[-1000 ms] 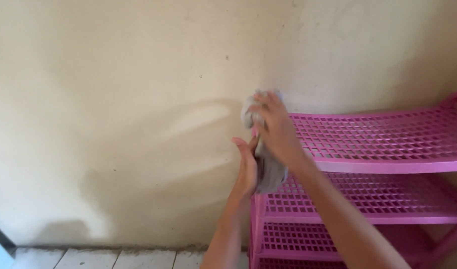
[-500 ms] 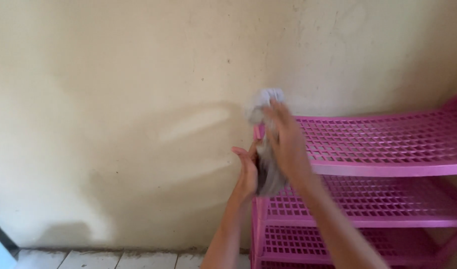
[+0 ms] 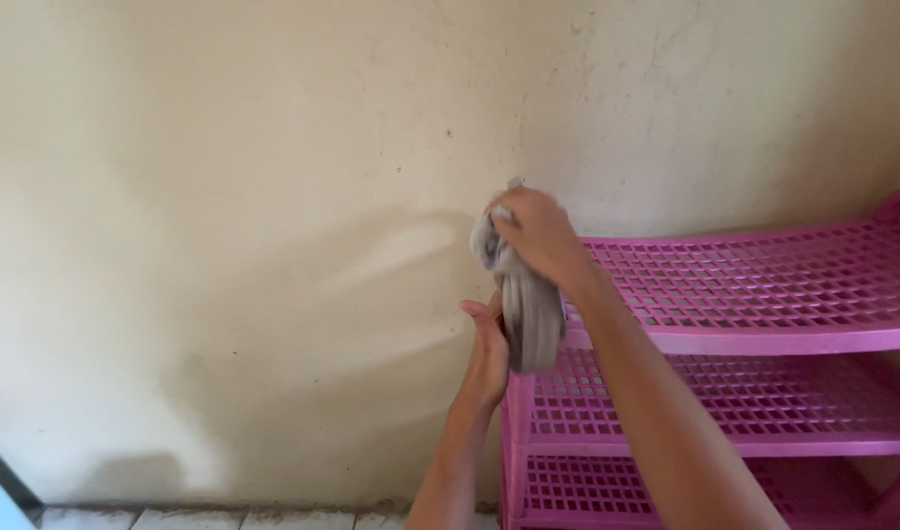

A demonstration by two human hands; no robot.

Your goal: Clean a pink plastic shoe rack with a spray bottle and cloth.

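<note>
The right hand (image 3: 536,233) is gripping the bunched grey cloth (image 3: 525,306) from above; the left hand (image 3: 489,345), at its seven o'clock, is pressing flat against the cloth beside the pink plastic rack (image 3: 764,294).

Two bare forearms, no sleeves, left hand (image 3: 487,345), right hand (image 3: 536,233)

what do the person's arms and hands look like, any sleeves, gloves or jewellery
Both forearms are bare as far as the frame shows, with no sleeve in view. The left hand and the right hand wear no gloves. No ring, watch or bracelet shows on the visible sides of the fingers or wrists. No markings or tattoos can be made out.
</note>
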